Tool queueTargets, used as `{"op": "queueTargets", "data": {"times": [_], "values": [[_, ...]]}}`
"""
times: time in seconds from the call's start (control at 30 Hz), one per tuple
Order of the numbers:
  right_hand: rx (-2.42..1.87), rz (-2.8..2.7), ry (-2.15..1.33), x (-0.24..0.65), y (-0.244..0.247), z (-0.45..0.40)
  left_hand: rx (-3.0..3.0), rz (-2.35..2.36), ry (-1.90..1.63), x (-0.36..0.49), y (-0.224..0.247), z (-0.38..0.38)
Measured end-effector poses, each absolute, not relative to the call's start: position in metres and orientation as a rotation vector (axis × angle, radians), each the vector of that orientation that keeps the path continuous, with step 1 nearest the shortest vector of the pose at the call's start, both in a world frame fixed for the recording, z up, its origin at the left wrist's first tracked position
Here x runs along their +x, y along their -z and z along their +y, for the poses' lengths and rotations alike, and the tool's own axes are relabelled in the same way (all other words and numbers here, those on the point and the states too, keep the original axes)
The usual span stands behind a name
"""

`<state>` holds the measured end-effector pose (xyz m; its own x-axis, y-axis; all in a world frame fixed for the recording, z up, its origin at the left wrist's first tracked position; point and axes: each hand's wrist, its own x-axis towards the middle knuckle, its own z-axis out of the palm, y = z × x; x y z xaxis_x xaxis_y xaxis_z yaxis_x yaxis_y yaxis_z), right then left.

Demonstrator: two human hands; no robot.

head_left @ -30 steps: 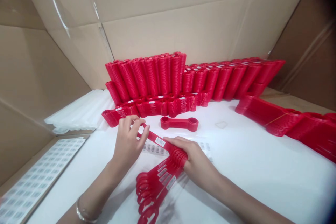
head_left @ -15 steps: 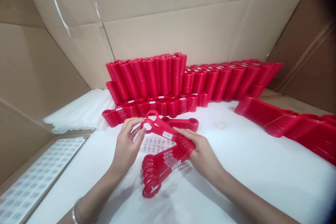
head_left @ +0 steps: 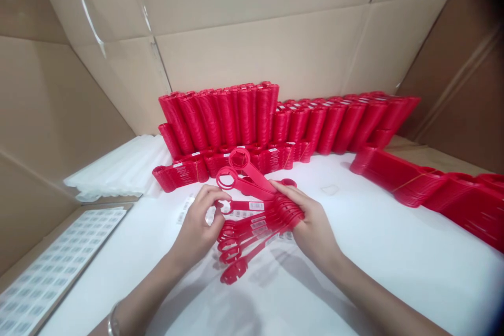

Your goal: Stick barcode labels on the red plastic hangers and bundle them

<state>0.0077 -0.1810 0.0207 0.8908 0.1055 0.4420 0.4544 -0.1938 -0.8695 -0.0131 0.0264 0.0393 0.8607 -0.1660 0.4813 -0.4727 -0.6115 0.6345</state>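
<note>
Red plastic pieces (head_left: 252, 220) fanned out between both hands above the white surface (head_left: 378, 252): right hand (head_left: 315, 226) was closed on their bunched ends, left hand (head_left: 199, 231) pinched a ring end at the fan's other side. About seven pieces counted in the fan, overlap making this uncertain; two hands, one label sheet (head_left: 51, 273) at far left.

Fanned plastic pieces (head_left: 252, 220) on the worktop (head_left: 374, 257) between left hand (head_left: 199, 231) and right hand (head_left: 311, 226), stacked bundles (head_left: 236, 115) behind against the cardboard wall (head_left: 275, 47), label sheet (head_left: 51, 268) far left, more bundles (head_left: 433, 189) at right.
</note>
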Motion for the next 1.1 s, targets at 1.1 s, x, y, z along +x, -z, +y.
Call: {"op": "queueTargets", "data": {"times": [1.1], "values": [[-1.633,-0.879,0.251,0.001,-0.025,-0.184,1.935,-0.559,0.257,-0.022,-0.052,0.036]]}}
